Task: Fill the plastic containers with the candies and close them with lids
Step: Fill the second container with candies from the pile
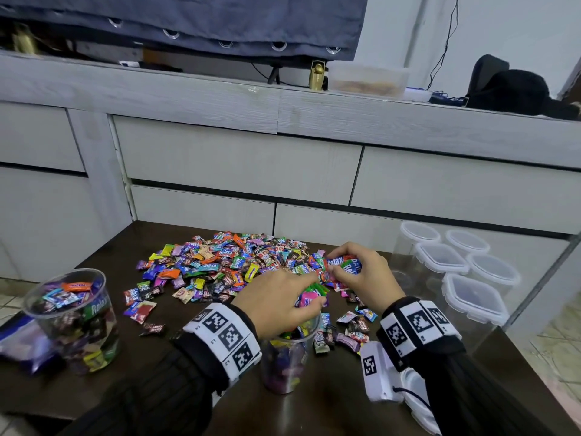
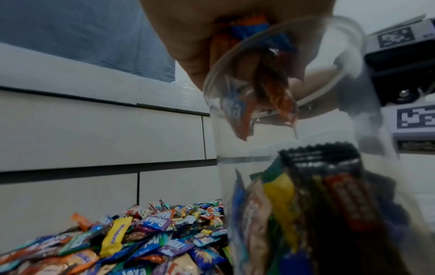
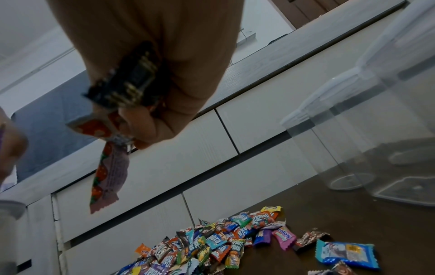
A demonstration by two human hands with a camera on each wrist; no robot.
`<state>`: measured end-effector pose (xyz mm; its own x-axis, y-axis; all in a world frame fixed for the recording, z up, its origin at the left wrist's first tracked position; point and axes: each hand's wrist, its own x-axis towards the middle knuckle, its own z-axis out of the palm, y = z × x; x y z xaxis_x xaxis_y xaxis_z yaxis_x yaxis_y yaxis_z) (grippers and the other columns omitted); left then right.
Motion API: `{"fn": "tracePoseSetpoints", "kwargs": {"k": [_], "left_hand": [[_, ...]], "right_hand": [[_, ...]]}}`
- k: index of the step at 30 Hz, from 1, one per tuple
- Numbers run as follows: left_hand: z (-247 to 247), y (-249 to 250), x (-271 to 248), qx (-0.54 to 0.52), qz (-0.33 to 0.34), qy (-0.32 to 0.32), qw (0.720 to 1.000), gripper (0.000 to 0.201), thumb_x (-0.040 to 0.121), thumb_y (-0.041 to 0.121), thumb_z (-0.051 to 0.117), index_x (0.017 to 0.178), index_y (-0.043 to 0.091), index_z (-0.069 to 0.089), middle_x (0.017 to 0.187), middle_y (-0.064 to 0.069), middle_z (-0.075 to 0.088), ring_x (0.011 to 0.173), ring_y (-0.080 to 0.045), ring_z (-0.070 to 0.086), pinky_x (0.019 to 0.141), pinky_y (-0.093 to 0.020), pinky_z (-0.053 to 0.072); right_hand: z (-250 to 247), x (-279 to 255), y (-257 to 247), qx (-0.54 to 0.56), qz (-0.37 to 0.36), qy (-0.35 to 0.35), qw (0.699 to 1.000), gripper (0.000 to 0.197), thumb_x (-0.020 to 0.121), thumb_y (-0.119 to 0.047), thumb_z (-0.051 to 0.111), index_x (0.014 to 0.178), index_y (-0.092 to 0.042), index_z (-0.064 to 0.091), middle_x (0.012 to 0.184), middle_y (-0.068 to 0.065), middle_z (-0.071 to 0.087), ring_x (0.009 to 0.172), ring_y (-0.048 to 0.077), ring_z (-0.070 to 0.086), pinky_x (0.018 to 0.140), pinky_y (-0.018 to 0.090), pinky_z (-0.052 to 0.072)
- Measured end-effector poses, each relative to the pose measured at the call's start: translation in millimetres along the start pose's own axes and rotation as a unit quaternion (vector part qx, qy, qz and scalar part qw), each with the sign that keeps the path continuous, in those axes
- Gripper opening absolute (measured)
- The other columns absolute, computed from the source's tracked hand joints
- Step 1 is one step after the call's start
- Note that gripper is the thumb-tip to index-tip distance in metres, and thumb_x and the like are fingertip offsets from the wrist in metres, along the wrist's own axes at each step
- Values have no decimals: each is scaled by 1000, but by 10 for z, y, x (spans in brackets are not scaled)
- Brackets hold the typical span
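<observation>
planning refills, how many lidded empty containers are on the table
5, clustered at the table's right edge: two at the back, two in the middle, one nearest. More may sit out of view.

My head camera looks down and forward at the dark table (image 1: 195, 338) from above. My left wrist camera sits low, right beside a clear container (image 2: 294, 130). My right wrist camera looks up, tilted. All three see the candy pile (image 1: 226, 262).
</observation>
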<state>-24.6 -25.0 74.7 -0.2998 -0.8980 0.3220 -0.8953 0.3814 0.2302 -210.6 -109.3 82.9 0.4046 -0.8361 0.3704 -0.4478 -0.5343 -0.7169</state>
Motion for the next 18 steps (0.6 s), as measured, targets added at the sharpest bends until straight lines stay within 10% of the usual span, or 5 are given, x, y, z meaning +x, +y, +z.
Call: {"fn": "tracePoseSetpoints", "kwargs": {"k": [8, 18], "left_hand": [[-25, -88, 36, 51, 72, 0, 996, 39, 89, 51, 36, 107, 23, 57, 70, 1, 62, 58, -16, 44, 54, -30, 31], [-35, -90, 27, 82, 111, 5, 990, 43, 84, 51, 44, 93, 15, 66, 83, 1, 60, 73, -19, 55, 58, -26, 27]], "right_hand": [[16, 19, 33, -17, -8, -1, 1000, 10, 84, -19, 72, 93, -19, 67, 91, -9, 68, 70, -6, 60, 61, 8, 45], [14, 37, 72, -28, 3, -1, 1000, 11, 84, -22, 72, 93, -22, 65, 92, -7, 67, 75, 6, 64, 60, 12, 49]]}}
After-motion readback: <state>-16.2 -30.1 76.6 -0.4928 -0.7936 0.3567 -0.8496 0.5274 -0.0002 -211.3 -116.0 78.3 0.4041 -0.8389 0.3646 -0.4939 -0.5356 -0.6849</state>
